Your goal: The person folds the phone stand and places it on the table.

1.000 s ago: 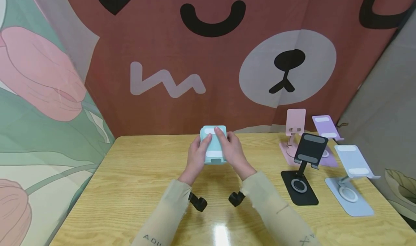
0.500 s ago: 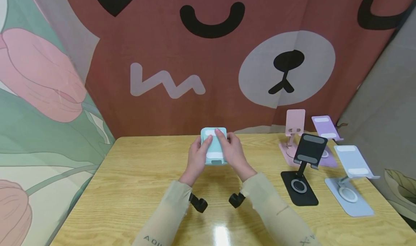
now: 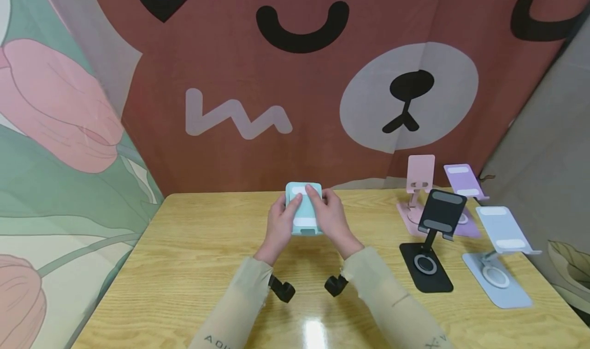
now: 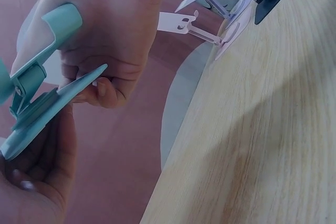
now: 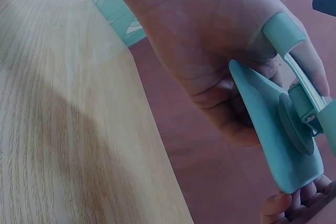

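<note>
A mint-green folding phone stand (image 3: pixel 305 211) is held up over the middle of the table, near its back edge. My left hand (image 3: pixel 278 222) grips its left side and my right hand (image 3: pixel 333 218) its right side, both thumbs lying on the front panel with its white pads. In the left wrist view, the stand's flat base (image 4: pixel 47 116) lies apart from the panel, a hinge between them. Fingers of the right hand (image 4: pixel 115 19) curl at the base edge there. From the right wrist view, the round joint (image 5: pixel 295 124) on the base shows, and the left hand (image 5: pixel 205 45) holds its upper end.
On the table's right stand a black phone stand (image 3: pixel 443 211), a light blue one (image 3: pixel 501 228), a pink one (image 3: pixel 420 172) and a purple one (image 3: pixel 462 179). A printed bear curtain (image 3: pixel 230 159) hangs behind the wooden table (image 3: pixel 184 267). Black wrist cameras (image 3: pixel 282 289) hang below the sleeves.
The mint-green phone stand has tipped slightly, its panel and base lining up more in the head view, and it sits a touch lower. Both hands keep the same grip.
</note>
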Demonstrator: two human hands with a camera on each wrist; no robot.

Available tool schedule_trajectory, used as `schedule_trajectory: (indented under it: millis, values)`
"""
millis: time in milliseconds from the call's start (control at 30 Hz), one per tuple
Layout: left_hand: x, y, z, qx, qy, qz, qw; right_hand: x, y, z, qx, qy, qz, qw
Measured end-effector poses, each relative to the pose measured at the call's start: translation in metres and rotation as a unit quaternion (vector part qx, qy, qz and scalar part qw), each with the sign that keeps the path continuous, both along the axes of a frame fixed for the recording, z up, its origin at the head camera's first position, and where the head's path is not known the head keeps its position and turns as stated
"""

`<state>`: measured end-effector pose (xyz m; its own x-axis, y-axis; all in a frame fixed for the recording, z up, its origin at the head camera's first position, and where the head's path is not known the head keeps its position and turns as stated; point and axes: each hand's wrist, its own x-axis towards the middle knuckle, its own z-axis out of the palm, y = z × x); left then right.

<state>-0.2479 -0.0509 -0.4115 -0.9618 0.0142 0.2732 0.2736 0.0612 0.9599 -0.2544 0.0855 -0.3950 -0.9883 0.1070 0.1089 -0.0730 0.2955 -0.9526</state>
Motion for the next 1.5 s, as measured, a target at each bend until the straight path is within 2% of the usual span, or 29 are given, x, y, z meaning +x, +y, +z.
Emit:
schedule_trajectory:
  millis: [767,1133,1367,1500]
  values:
    - [-0.001,0.002,-0.004,0.001,0.005,-0.006,1.0000,0.001,0.001,-0.005,-0.016,0.019,-0.001,1.000]
    - [-0.003,0.000,-0.003,0.025,-0.024,-0.007,0.9994,0.002,0.007,0.002,-0.035,-0.035,0.021,0.999]
    - [-0.005,-0.004,-0.002,0.013,-0.028,0.006,0.9995,0.000,0.017,0.004,-0.031,-0.007,-0.005,0.999]
    - [-0.005,-0.008,-0.002,0.008,-0.037,0.018,0.9991,0.001,0.027,0.005,-0.030,-0.007,-0.012,0.999]
